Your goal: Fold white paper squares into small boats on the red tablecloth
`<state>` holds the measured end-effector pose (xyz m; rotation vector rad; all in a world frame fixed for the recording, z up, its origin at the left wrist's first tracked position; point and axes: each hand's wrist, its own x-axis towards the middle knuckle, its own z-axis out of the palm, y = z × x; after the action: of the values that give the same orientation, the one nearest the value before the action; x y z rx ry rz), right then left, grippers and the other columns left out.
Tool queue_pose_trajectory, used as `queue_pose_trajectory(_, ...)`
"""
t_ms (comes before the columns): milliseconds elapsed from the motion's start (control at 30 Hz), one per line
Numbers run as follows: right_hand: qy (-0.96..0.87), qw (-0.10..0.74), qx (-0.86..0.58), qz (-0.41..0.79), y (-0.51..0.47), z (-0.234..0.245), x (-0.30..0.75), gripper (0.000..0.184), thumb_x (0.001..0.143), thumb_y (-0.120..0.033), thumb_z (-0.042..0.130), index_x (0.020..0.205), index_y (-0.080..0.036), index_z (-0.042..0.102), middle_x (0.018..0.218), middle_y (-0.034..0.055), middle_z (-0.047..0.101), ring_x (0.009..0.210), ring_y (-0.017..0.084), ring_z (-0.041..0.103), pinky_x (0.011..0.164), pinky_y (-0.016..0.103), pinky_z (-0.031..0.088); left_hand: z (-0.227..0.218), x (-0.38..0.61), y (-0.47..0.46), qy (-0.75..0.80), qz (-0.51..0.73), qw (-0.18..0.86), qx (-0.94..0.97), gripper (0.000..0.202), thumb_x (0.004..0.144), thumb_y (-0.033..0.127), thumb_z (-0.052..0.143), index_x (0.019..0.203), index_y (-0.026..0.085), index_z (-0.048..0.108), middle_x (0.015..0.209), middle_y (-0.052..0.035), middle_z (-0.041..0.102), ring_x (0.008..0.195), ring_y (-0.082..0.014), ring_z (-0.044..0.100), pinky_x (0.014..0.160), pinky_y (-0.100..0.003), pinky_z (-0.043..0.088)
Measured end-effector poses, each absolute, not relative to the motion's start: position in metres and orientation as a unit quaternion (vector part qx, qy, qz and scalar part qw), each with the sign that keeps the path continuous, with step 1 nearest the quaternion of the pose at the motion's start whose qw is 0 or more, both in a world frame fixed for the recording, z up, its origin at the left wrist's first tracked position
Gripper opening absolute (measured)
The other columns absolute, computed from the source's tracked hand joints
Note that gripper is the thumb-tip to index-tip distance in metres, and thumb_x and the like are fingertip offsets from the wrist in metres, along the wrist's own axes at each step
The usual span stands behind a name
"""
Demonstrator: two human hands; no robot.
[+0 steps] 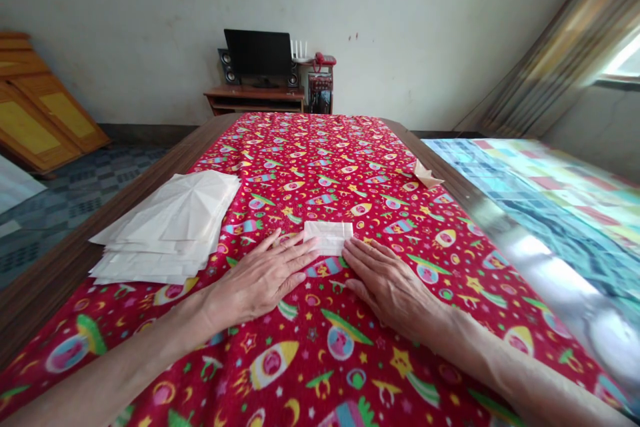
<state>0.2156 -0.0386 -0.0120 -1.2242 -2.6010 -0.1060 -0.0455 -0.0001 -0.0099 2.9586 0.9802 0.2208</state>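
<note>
Your head-worn view faces forward and down along the table (183, 155), from close behind and above your left hand (267, 273) and right hand (387, 280), just below mid-frame. The far wall (425, 27) spans the top.

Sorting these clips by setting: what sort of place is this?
Most likely a room in a home: a screen on a small desk, a wooden cabinet, and a curtain beside the window.

A cabinet (50, 103) is seen left of the monitor (257, 55), a curtain (555, 70) right of it, a pale wall (400, 33) behind.
</note>
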Motion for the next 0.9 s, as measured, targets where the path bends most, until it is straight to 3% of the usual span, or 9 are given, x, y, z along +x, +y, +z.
queue_pose_trajectory(200, -0.900, 0.138, -0.411, -0.041, -0.028, -0.004, 0.210, 0.034, 0.098, -0.029, 0.037, 0.113, -0.013, 0.063, 0.122, 0.0129, 0.062, 0.116, 0.024, 0.057, 0.098, 0.039, 0.046, -0.011, -0.031, -0.001, 0.304, 0.102, -0.010, 0.947, 0.042, 0.097, 0.032, 0.038, 0.137, 0.018, 0.041, 0.144, -0.0096, 0.043, 0.135, -0.0212, 0.036, 0.114, -0.043, 0.027)
queue_pose_trajectory(367, -0.905, 0.139, -0.400, -0.036, -0.023, -0.002, 0.208, 0.032, 0.098, -0.026, 0.035, 0.103, -0.014, 0.064, 0.110, 0.0122, 0.068, 0.108, 0.022, 0.061, 0.094, 0.038, 0.048, -0.012, -0.017, 0.005, 0.293, 0.122, -0.014, 0.948, 0.044, 0.098, 0.036, 0.036, 0.136, 0.013, 0.040, 0.144, -0.0122, 0.042, 0.136, -0.0222, 0.034, 0.112, -0.040, 0.031)
queue_pose_trajectory(500, -0.906, 0.139, -0.394, -0.064, -0.020, -0.003, 0.209, 0.033, 0.099, -0.027, 0.034, 0.103, -0.013, 0.063, 0.114, 0.0138, 0.066, 0.109, 0.023, 0.060, 0.094, 0.038, 0.048, -0.013, -0.011, 0.012, 0.306, 0.104, -0.018, 0.946, 0.048, 0.098, 0.038, 0.033, 0.137, 0.010, 0.040, 0.147, -0.0150, 0.037, 0.138, -0.0251, 0.031, 0.113, -0.044, 0.028)
queue_pose_trajectory(700, -0.908, 0.154, -0.385, -0.062, -0.014, -0.002, 0.211, 0.026, 0.098, -0.027, 0.039, 0.100, -0.017, 0.062, 0.110, 0.0111, 0.067, 0.106, 0.022, 0.061, 0.092, 0.037, 0.048, -0.014, -0.017, 0.020, 0.320, 0.066, 0.000, 0.945, 0.048, 0.099, 0.043, 0.030, 0.143, 0.026, 0.032, 0.151, -0.0032, 0.032, 0.142, -0.0291, 0.019, 0.111, -0.052, 0.024)
queue_pose_trajectory(900, -0.893, 0.162, -0.405, -0.113, -0.020, -0.009, 0.206, 0.026, 0.096, -0.024, 0.040, 0.097, -0.014, 0.064, 0.100, 0.0119, 0.069, 0.095, 0.023, 0.064, 0.082, 0.037, 0.049, -0.010, -0.018, 0.017, 0.308, 0.067, 0.013, 0.949, 0.044, 0.100, 0.037, 0.030, 0.143, 0.032, 0.030, 0.151, -0.0019, 0.032, 0.141, -0.0273, 0.021, 0.111, -0.052, 0.022)
